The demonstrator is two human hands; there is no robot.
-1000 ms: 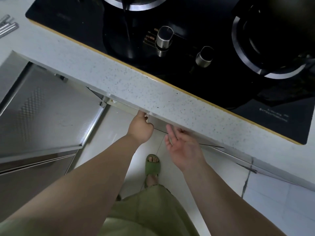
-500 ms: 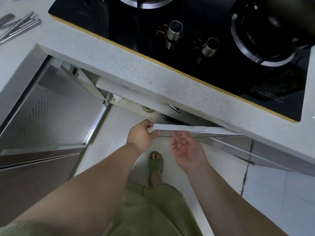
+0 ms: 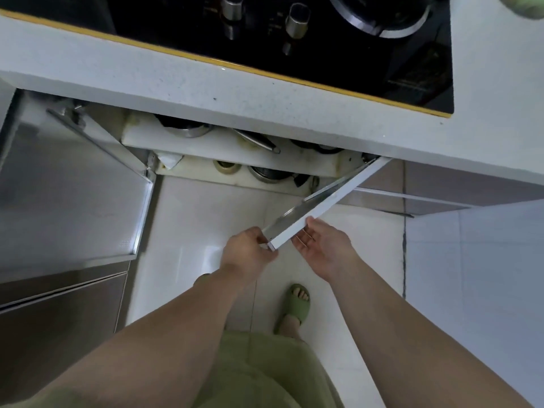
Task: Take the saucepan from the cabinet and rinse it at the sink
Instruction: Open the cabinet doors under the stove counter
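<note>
Below the counter, the cabinet stands open with its right door (image 3: 329,204) swung out towards me. My left hand (image 3: 250,251) grips the free edge of that door. My right hand (image 3: 323,245) is open, palm up, its fingers touching the door's outer face. Inside on the upper shelf sits a steel pan (image 3: 184,128) with a long handle (image 3: 256,141) pointing right. Another steel pot (image 3: 270,173) rests on the lower shelf. Most of the cabinet interior is hidden under the counter.
The left cabinet door (image 3: 73,201) is wide open at the left. A speckled white counter (image 3: 265,89) carries a black gas hob (image 3: 294,39) with two knobs. White floor tiles and my foot in a green slipper (image 3: 294,304) lie below.
The right door has swung from nearly shut to wide open, pulled by my left hand. My right hand followed along the door. Pans inside have come into view.
</note>
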